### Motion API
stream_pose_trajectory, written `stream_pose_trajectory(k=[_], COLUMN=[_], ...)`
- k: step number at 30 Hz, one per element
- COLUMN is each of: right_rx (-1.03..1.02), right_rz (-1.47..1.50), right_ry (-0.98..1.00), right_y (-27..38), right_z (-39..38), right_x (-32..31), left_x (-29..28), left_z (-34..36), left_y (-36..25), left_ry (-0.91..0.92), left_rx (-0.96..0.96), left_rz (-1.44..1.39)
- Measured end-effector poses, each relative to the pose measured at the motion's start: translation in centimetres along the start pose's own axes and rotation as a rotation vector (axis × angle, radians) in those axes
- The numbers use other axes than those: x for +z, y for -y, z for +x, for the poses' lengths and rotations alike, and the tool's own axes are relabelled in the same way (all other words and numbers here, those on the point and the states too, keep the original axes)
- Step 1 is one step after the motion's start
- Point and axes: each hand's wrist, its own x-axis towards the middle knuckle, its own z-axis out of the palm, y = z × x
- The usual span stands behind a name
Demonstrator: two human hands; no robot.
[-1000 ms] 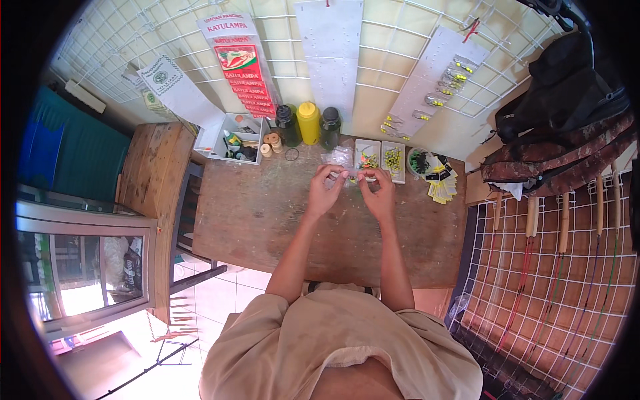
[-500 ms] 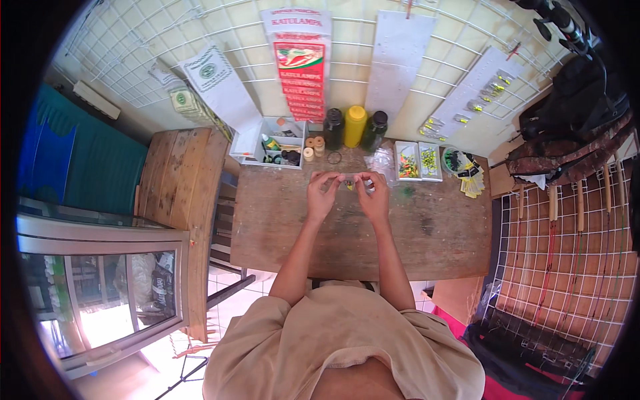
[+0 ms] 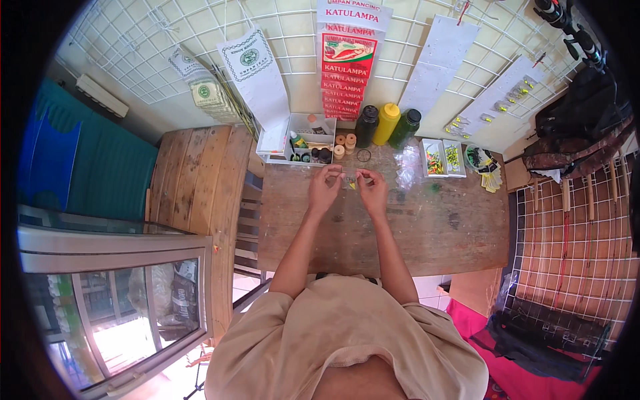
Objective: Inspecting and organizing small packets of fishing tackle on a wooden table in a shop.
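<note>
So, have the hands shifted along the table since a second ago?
No. Left hand and right hand hold the same spot on the wooden table, just in front of the yellow bottle; only the camera moved.

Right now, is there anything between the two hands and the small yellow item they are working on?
Nothing visible: the left hand and right hand both pinch the small yellow item above the wooden table.

Top centre: red/white sign strip (image 3: 348, 63) hanging on wall grid. Upper left: white bags w/ green round label (image 3: 257, 77), stack of smaller ones (image 3: 208, 93). Upper right: white cards (image 3: 437, 63) w/ small yellow packets (image 3: 513, 90).
</note>
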Motion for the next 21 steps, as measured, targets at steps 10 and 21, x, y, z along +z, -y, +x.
stream_pose_trajectory(k=[10, 21], right_rx=[0.168, 0.252], right_rz=[-0.015, -0.106], right_ry=[0.029, 0.154], right_y=[-3.2, -7.0], right_z=[2.9, 2.9], right_x=[3.4, 4.8], left_x=[-0.8, -0.5], left_z=[1.9, 0.5], left_y=[2.8, 5.0], left_ry=[-0.007, 0.133], left_rx=[0.347, 0.434], left_rz=[0.484, 0.720])
